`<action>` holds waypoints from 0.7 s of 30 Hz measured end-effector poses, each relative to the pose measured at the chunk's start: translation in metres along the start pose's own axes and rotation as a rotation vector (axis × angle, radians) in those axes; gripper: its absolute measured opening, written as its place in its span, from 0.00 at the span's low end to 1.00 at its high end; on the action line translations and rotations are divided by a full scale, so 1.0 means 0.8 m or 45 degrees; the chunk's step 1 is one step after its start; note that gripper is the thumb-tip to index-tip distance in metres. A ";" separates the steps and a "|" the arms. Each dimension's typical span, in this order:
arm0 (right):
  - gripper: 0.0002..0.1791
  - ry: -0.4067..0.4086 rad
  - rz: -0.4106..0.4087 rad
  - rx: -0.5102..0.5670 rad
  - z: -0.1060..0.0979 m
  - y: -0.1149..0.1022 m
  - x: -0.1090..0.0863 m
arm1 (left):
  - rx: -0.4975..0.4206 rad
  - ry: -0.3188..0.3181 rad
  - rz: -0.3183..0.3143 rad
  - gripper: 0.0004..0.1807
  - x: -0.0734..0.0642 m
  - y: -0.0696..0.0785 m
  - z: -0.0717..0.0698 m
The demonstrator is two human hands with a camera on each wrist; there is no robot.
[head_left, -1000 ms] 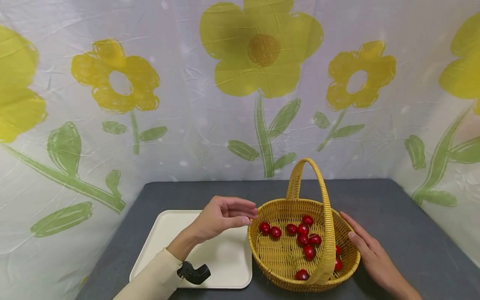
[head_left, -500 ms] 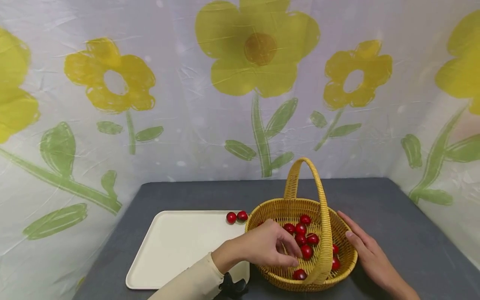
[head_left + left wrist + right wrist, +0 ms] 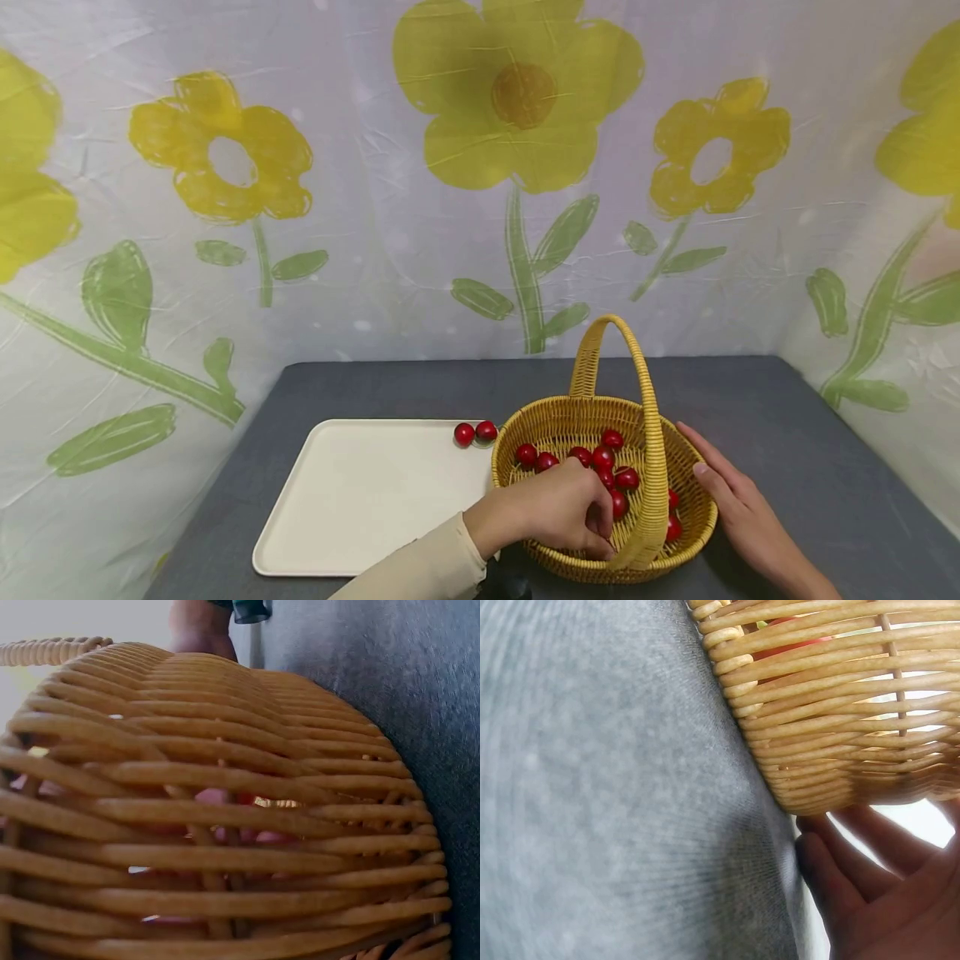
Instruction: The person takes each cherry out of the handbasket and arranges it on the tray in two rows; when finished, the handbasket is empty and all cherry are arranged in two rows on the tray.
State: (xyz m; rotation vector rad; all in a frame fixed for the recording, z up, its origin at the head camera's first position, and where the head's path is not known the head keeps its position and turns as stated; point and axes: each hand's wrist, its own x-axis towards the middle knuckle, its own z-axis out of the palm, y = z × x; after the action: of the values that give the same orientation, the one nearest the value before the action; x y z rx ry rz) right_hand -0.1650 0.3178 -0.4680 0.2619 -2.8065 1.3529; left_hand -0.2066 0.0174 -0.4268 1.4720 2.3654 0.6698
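Note:
My left hand (image 3: 558, 504) reaches into the yellow wicker basket (image 3: 517, 417), its fingers curled down near the front wall. They pinch a cherry there, which the fingers hide from view. Other red cherries (image 3: 603, 457) lie around that hand on the basket floor. My right hand (image 3: 742, 508) rests against the basket's right side with fingers extended; in the right wrist view those fingers (image 3: 855, 855) touch the woven wall. Two cherries (image 3: 464, 434) lie at the far right corner of the cream tray (image 3: 375, 492). Basket weave fills most of the left wrist view, hiding the left fingertips.
The basket's tall arched handle (image 3: 654, 433) rises just right of the left hand. Tray and basket stand side by side on a dark grey tabletop (image 3: 420, 383). A flower-printed curtain (image 3: 375, 250) hangs behind and at both sides.
My left hand has moved from over the tray's right edge into the basket, then lower, curling its fingers over the front cherry. Two cherries on the tray came into view. My right hand stays put.

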 end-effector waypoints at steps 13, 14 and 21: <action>0.30 0.010 0.011 -0.011 0.001 0.000 0.001 | 0.003 -0.031 0.050 0.05 -0.001 -0.001 -0.002; 0.30 0.011 0.012 -0.012 0.001 0.000 0.000 | 0.008 -0.028 0.046 0.05 -0.001 0.000 -0.002; 0.30 -0.004 0.013 -0.003 0.001 0.001 0.000 | 0.006 0.099 0.082 0.11 -0.005 -0.007 -0.008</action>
State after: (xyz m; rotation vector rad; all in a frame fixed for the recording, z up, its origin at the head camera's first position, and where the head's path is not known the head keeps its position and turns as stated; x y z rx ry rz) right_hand -0.1650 0.3177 -0.4695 0.2504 -2.8159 1.3519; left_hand -0.2122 0.0103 -0.4246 1.5568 2.3873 0.7510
